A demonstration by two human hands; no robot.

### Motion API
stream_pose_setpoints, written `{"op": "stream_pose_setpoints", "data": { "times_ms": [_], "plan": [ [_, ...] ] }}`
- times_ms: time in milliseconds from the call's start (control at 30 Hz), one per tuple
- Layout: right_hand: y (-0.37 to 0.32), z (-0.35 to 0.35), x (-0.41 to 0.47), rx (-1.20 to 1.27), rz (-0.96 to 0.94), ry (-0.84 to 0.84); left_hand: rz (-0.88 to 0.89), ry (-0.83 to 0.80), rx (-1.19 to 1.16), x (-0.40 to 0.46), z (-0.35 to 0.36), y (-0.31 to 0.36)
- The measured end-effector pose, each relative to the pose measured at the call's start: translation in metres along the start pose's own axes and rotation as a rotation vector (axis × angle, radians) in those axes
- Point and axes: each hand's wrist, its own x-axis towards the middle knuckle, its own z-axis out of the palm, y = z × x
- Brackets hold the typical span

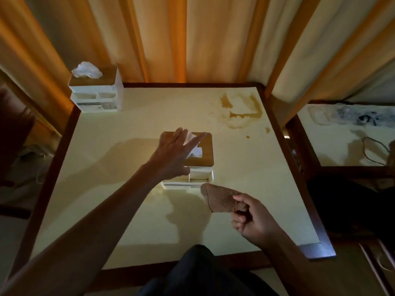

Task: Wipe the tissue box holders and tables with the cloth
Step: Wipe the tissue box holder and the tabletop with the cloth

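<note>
A white tissue box holder (201, 174) with a wooden lid stands in the middle of the cream table (128, 189). My left hand (173, 152) lies over its lid with spread, straight fingers, covering part of the tissue. My right hand (254, 216) pinches a brown cloth (220, 198) just in front of the holder's lower right corner; the cloth tip is close to the holder's base. A second white tissue box holder (96, 92) stands at the table's far left corner with a tissue sticking up.
A brown spill stain (241, 110) marks the far right of the table, with small drops nearer. Orange curtains (192, 39) hang behind. A second table (346, 135) with clutter and a cable is to the right. My dark trouser leg (201, 272) is at the near edge.
</note>
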Motion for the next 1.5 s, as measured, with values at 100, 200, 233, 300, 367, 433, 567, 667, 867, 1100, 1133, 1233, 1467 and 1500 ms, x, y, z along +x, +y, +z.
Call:
{"op": "stream_pose_setpoints", "data": {
  "times_ms": [100, 200, 233, 300, 367, 433, 567, 667, 867, 1100, 1133, 1233, 1467, 1500],
  "plan": [
    [0.022, 0.0, 0.002, 0.14, 0.073, 0.059, 0.018, 0.277, -0.29, -0.036, 0.012, 0.012],
    [0.038, 0.008, -0.003, 0.198, 0.101, 0.06, -0.048, 0.424, -0.607, -0.081, 0.033, 0.035],
    [0.041, 0.012, -0.006, 0.206, 0.112, 0.031, -0.081, 0.393, -0.704, -0.095, 0.04, 0.043],
    [0.046, 0.02, -0.013, 0.158, 0.117, -0.03, -0.136, 0.245, -0.885, -0.116, 0.051, 0.055],
    [0.05, 0.027, -0.016, 0.072, 0.107, -0.102, -0.187, 0.075, -1.036, -0.129, 0.058, 0.063],
    [0.053, 0.036, -0.019, 0.006, 0.116, -0.145, -0.212, 0.009, -1.121, -0.135, 0.06, 0.066],
    [0.06, 0.047, -0.016, -0.099, 0.138, -0.171, -0.214, -0.029, -1.139, -0.141, 0.056, 0.061],
    [0.063, 0.048, -0.013, -0.145, 0.117, -0.198, -0.185, -0.048, -1.105, -0.148, 0.054, 0.055],
    [0.068, 0.048, -0.013, -0.274, 0.002, -0.205, -0.214, 0.024, -1.092, -0.154, 0.066, 0.052],
    [0.087, 0.051, -0.013, -0.96, -0.561, 0.04, -0.431, 0.116, -1.271, -0.143, 0.064, 0.054],
    [0.09, 0.049, -0.012, -1.026, -0.583, 0.049, -0.438, 0.13, -1.287, -0.142, 0.063, 0.054],
    [0.093, 0.043, -0.008, -1.223, -0.663, 0.132, -0.45, 0.161, -1.285, -0.138, 0.058, 0.054],
    [0.071, 0.026, -0.007, -1.046, -0.643, 0.087, -0.421, 0.154, -1.336, -0.127, 0.058, 0.05],
    [0.066, 0.024, -0.009, -0.963, -0.602, 0.066, -0.437, 0.142, -1.355, -0.126, 0.06, 0.05]
  ]
}}
